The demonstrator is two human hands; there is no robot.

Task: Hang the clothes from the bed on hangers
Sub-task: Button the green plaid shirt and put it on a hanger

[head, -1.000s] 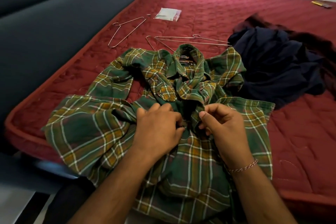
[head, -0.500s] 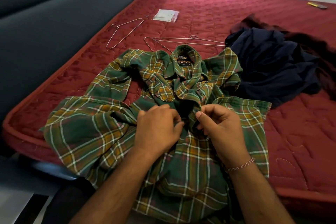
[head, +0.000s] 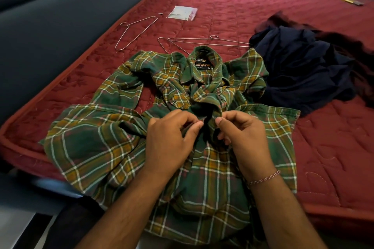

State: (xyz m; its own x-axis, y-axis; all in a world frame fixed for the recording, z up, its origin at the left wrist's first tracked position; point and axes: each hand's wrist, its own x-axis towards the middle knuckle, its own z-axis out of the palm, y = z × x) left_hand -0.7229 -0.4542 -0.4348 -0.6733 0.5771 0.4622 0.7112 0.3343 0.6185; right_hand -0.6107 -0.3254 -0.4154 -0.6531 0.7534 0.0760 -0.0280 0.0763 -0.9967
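- Green, mustard and white plaid flannel shirt (head: 113, 147): soft woven cloth, crumpled, lying collar-up at the near edge of the bed; hem hangs over that edge. Black label visible inside the collar.
- Red quilted mattress (head: 263, 6): stitched floral pattern, piped rim.
- Left hand (head: 172, 139): fingers curled, thumb and forefinger pinching the shirt's front placket at mid-chest.
- Right hand (head: 242, 137): fingers curled, pinching the opposite placket edge; the two thumbs nearly meet. Whether a button is held, cannot tell.
- Thin silver wire hanger (head: 135, 32): triangular, flat on the mattress near the left edge.
- Second bare wire hanger (head: 206, 41): beyond the collar, its tip reaching the dark navy crumpled garment (head: 299, 70) toward the right side.
- Small clear plastic packet (head: 183, 12): flat, further back.
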